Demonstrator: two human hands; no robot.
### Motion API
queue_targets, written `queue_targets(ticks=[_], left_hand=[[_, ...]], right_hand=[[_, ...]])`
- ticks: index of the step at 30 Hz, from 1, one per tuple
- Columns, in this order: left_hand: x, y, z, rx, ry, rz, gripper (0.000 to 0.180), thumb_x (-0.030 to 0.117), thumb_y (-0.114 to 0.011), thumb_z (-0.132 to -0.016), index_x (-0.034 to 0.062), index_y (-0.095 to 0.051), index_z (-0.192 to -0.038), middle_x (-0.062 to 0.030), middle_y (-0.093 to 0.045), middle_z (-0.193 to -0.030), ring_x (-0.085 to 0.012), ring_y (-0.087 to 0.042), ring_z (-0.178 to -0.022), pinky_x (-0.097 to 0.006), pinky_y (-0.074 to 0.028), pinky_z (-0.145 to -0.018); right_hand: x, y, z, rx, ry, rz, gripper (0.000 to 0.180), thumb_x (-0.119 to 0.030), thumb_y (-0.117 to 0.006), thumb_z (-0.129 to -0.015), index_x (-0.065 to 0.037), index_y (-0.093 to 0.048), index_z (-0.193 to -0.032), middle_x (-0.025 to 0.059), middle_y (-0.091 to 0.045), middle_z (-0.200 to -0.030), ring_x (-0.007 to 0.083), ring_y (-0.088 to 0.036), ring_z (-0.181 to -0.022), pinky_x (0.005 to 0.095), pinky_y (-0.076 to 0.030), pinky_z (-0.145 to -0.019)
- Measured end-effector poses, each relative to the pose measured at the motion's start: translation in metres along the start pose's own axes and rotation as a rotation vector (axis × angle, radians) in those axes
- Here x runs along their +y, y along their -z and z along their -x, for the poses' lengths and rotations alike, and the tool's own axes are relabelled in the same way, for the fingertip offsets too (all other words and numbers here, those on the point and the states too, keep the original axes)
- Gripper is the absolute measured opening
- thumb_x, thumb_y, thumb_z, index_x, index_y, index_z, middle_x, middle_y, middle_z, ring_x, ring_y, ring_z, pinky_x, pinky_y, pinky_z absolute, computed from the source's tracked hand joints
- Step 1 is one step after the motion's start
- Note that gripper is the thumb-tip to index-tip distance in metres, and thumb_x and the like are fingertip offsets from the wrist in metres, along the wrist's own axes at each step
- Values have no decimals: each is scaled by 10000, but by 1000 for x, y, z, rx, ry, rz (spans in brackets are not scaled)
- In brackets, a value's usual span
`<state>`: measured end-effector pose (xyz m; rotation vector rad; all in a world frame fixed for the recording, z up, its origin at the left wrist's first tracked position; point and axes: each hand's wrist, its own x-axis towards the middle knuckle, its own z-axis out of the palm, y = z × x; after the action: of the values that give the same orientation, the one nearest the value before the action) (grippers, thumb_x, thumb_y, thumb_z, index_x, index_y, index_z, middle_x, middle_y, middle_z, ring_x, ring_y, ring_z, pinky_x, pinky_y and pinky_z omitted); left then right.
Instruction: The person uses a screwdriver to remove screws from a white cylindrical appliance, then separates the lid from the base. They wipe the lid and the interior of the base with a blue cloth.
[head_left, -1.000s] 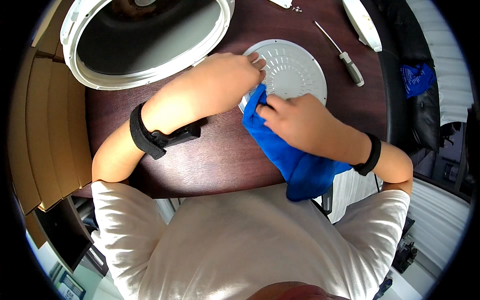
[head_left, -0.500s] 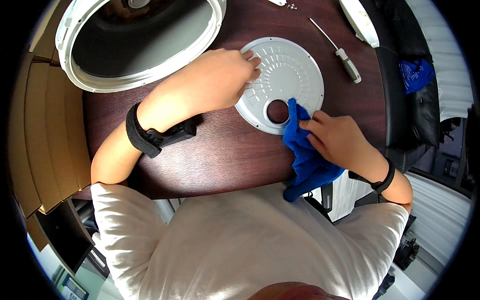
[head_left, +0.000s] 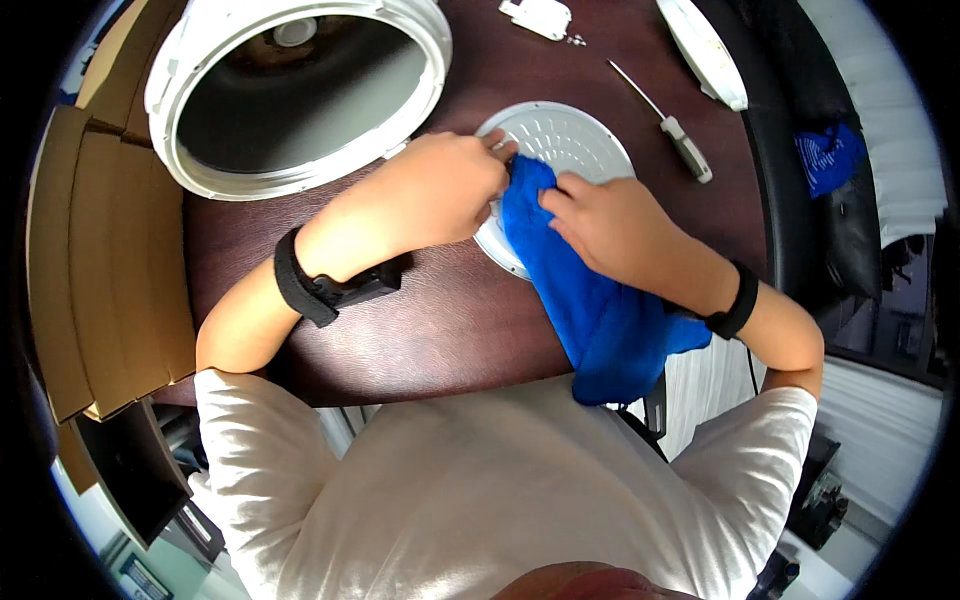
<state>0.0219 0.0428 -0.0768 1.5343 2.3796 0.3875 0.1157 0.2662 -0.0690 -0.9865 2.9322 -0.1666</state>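
A round, pale grey metal plate (head_left: 585, 138) with rings of small raised marks lies on the dark wooden table. My left hand (head_left: 452, 185) is closed at its left rim, fingertips curled over the edge. My right hand (head_left: 625, 222) pinches a blue cloth (head_left: 585, 310) above the plate. The cloth's upper end lies on the plate by my left fingertips and hides its middle and the round hole. From there the cloth drapes down over the table's near edge.
A large white round housing (head_left: 300, 180) with a dark inside stands at the far left. A screwdriver (head_left: 683, 145) lies right of the plate. Beyond are a small white part (head_left: 543, 18), screws (head_left: 576, 41) and a white curved cover (head_left: 705, 55). Cardboard (head_left: 130, 270) borders the left side.
My right hand has moved left and farther away with the cloth, from beside the hole to near my left fingers. My left hand stays at the plate's left rim.
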Motion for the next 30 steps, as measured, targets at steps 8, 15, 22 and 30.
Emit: queue_targets(ticks=[8,15,22,30], left_hand=[[0,-11,0,62,-13,-19,401,71,-641,-813,-50,-655,-1195,-221,-580,-1370,-337,-584,-1245,-438,-514,-1004],[-1,-3,6,71,-75,27,425,101,-641,-840,-65,-606,-1229,-240,-578,-1353,-360,-523,-1310,-441,-492,-1040],[49,8,16,3,-87,-80,703,300,-802,-786,-22,-537,-1352,-236,-436,-1506,-374,-358,-1447,-452,-418,-1136],[71,-22,15,16,-286,-261,538,197,-774,-774,-11,-619,-1245,-196,-489,-1448,-358,-422,-1398,-494,-375,-1141]], right_hand=[[13,27,42,-120,-150,-135,180,-139,-649,-886,-78,-656,-1056,136,-659,-937,327,-684,-755,417,-546,-660],[34,28,88,-99,-473,-107,194,-128,-637,-900,-36,-661,-1070,187,-677,-993,375,-677,-863,448,-546,-749],[41,18,100,179,-626,-159,230,-177,-631,-938,-51,-630,-1131,173,-676,-1114,369,-670,-989,435,-539,-839],[57,48,98,386,-578,-173,219,-119,-596,-960,-39,-630,-1161,176,-667,-1192,347,-651,-1096,412,-508,-961]])
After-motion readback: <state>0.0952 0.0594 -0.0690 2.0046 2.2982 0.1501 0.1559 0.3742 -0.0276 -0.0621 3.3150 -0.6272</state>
